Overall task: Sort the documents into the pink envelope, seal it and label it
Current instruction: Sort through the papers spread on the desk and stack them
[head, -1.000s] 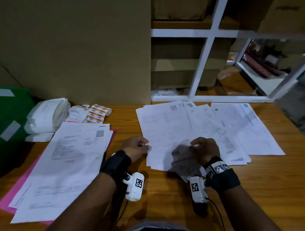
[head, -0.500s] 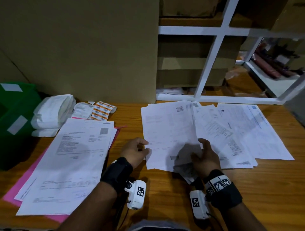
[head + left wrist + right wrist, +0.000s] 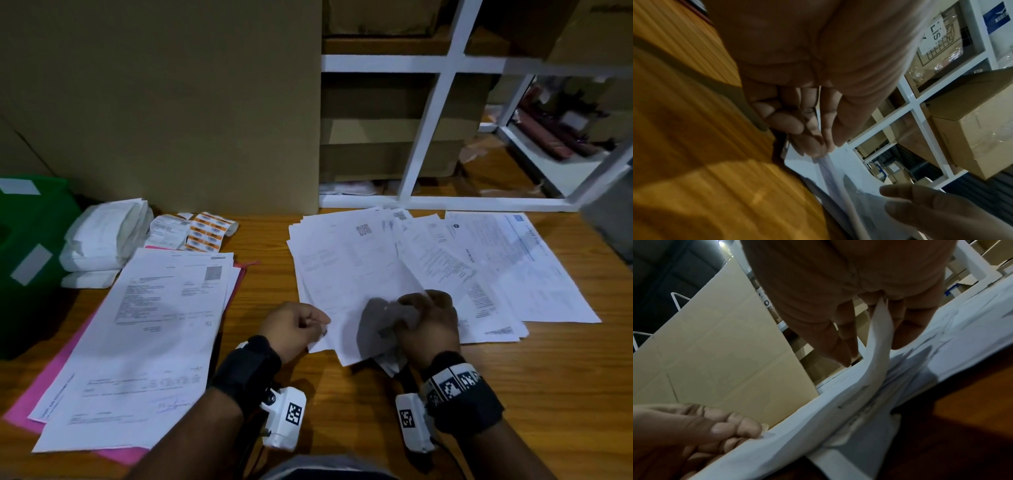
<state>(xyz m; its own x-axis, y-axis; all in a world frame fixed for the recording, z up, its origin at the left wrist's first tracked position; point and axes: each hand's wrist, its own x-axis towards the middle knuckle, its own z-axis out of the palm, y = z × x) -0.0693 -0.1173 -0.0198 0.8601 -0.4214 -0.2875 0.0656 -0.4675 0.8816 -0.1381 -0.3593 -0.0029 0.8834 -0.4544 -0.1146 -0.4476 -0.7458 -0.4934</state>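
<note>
A person sits at a wooden surface (image 3: 565,377) covered with paperwork, seen from above. The left hand (image 3: 294,329) pinches the near left edge of a loose pile of white printed documents (image 3: 349,270) spread across the right half of the surface; the left wrist view shows the thumb and fingers (image 3: 813,146) closed on the paper's edge. The right hand (image 3: 428,325) grips a lifted, crumpled near corner of the same pile, and the right wrist view shows a sheet (image 3: 879,331) curling up between its thumb and fingers. On the left half of the surface lies a flat pink envelope (image 3: 44,383), mostly hidden under a second stack of white printed sheets (image 3: 144,342) resting on it; only its pink edges show along the left and near sides. Behind that stack sit a bundle of folded white material (image 3: 106,236) and strips of orange and white labels (image 3: 205,233). A green container (image 3: 30,260) stands at the far left. A tall brown cardboard panel (image 3: 164,102) rises behind the surface, and a white metal shelf frame (image 3: 431,109) holding cardboard boxes stands to the right.
</note>
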